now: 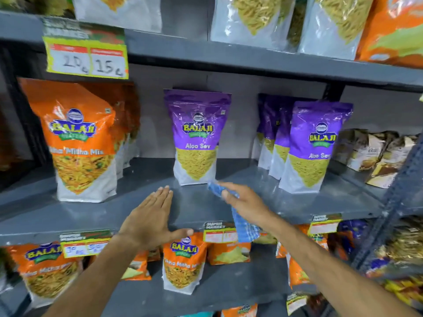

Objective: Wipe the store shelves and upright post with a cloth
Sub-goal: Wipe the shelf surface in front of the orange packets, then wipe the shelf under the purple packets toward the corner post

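Grey shelf (194,202): left hand (151,221) flat, fingers spread, holding nothing, at its front edge. Right hand (243,201) closed around blue cloth (242,223), just before the purple packet (197,136); cloth hangs over the edge.

Both bare arms reach forward and up. The left hand (152,219) is flat and open, palm down, with the fingers held straight and close together and the thumb sticking out to the side. The right hand (243,202) is a little higher and further in, its fingers curled tight around a blue checked cloth (245,225).
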Tool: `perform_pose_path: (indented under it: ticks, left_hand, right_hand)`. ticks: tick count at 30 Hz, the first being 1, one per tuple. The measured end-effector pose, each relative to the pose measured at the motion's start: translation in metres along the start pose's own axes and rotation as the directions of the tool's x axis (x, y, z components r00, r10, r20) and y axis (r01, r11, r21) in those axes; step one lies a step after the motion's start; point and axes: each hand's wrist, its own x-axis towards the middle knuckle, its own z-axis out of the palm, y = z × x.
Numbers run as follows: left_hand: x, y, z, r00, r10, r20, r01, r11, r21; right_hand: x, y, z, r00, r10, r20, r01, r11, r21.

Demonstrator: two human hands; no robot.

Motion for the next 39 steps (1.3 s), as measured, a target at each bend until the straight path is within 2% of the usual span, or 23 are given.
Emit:
perform_pose_path:
  ticks: [1, 3, 5, 8, 11, 13, 16, 19, 22, 26, 32, 39]
  left_hand:
    - [0.001, 0.001, 0.001, 1.000, -0.020, 0.002, 0.020, 1.000, 0.011]
    - [0.002, 0.002, 0.003, 0.998, -0.056, 0.019, 0.056, 0.998, 0.017]
    - [0.002, 0.004, 0.002, 0.995, -0.091, 0.040, 0.090, 0.996, 0.023]
    - [0.002, 0.008, -0.001, 0.991, -0.122, 0.048, 0.121, 0.992, 0.030]
    - [0.001, 0.010, -0.003, 0.990, -0.133, 0.040, 0.131, 0.990, 0.041]
    - [0.002, 0.009, -0.002, 0.988, -0.151, 0.044, 0.149, 0.988, 0.037]
    - [0.003, 0.007, -0.002, 0.985, -0.162, 0.056, 0.160, 0.986, 0.051]
    - [0.002, 0.007, -0.003, 0.985, -0.162, 0.063, 0.159, 0.986, 0.055]
    - [0.002, 0.009, -0.003, 0.982, -0.172, 0.084, 0.169, 0.985, 0.035]
    - [0.002, 0.011, -0.007, 0.982, -0.161, 0.097, 0.159, 0.987, 0.025]
    - [0.002, 0.015, -0.009, 0.979, -0.163, 0.125, 0.162, 0.987, 0.019]
    - [-0.002, 0.015, -0.013, 0.982, -0.123, 0.141, 0.120, 0.992, 0.023]
  right_hand:
    - [0.010, 0.012, -0.014, 0.995, 0.011, -0.102, -0.009, 1.000, 0.026]
    - [0.038, 0.037, -0.042, 0.963, 0.060, -0.264, -0.070, 0.997, -0.027]
    - [0.071, 0.057, -0.062, 0.944, 0.139, -0.298, -0.180, 0.977, -0.114]
    - [0.119, 0.091, -0.070, 0.950, 0.235, -0.204, -0.286, 0.918, -0.273]
    - [0.159, 0.123, -0.064, 0.969, 0.227, -0.094, -0.243, 0.838, -0.489]
    - [0.180, 0.131, -0.060, 0.961, 0.276, 0.006, -0.225, 0.794, -0.565]
    - [0.207, 0.138, -0.054, 0.969, 0.226, 0.097, -0.147, 0.849, -0.508]
    - [0.226, 0.154, -0.048, 0.980, 0.174, 0.099, -0.120, 0.904, -0.410]
    - [0.212, 0.146, -0.046, 0.990, 0.117, 0.078, -0.076, 0.912, -0.404]
    - [0.169, 0.110, -0.046, 0.985, 0.152, 0.085, -0.097, 0.885, -0.455]
    - [0.096, 0.085, -0.038, 0.990, 0.070, 0.126, -0.003, 0.884, -0.467]
    - [0.006, 0.026, -0.026, 0.971, -0.007, 0.240, 0.107, 0.907, -0.407]
